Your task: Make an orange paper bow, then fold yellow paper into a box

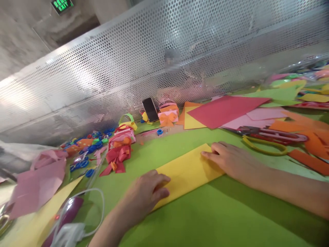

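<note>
A folded yellow paper strip (189,171) lies slantwise on the green tabletop, long and flat. My left hand (146,190) grips its left end, with the thumb and forefinger on top of the paper. At the other end, my right hand (228,159) holds the strip by its far right corner, fingertips pressed on the upper edge. The fingers of both hands partly cover the paper's ends.
Scissors with yellow handles (264,145) lie right of my right hand, near orange scraps (311,161). Behind are a red sheet (227,111), a phone (150,109) and small paper bags (168,115). A purple glue gun (70,211) with a white cord lies left. A perforated metal panel (144,51) borders the back.
</note>
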Tool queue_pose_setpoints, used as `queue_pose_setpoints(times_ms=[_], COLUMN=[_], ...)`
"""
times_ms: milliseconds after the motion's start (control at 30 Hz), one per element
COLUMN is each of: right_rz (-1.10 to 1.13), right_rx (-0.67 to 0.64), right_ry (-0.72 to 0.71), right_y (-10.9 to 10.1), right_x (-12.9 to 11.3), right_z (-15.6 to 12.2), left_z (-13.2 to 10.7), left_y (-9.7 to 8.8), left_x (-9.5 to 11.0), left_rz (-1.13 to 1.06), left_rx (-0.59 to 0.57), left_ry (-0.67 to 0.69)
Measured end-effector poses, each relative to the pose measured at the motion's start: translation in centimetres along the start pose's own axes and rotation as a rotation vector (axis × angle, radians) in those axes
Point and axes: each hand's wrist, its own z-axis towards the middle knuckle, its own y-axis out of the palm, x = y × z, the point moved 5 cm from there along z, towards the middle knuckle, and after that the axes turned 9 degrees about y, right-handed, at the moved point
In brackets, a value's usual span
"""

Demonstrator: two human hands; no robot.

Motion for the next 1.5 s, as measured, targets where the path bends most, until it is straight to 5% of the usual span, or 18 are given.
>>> queue_pose_setpoints(times_ms=[100,233,333,467,567,867,1500], right_rz=[0.012,0.033,0.048,0.066,0.083,0.103,0.112], right_rx=[0.001,-0.009,-0.012,-0.007,0.002,0.013,-0.033], right_ry=[0.012,0.011,0.005,0.005,0.006,0.023,0.042], right_y=[-0.1,-0.3,-0.4,-0.5,-0.5,-0.4,-0.1], right_x=[-0.1,-0.1,-0.2,-0.2,-0.3,0.2,0.6], right_z=[0.1,0.3,0.4,0.5,0.5,0.5,0.9], left_z=[0.5,1.4,2.6,4.7,5.2,4.7,4.2], left_y=[0.4,0.5,0.8,1.5,2.2,3.4,3.9], left_x=[0.4,2.1,3.6,4.0,4.0,3.8,3.8], left_rz=[0.082,0.060,-0.023,-0.171,-0.067,0.242,0.265], left_rx=[0.067,0.105,0.030,0.042,0.090,-0.058,0.046], left_ry=[0.026,0.314,0.482,0.295,0.161,0.147,0.183])
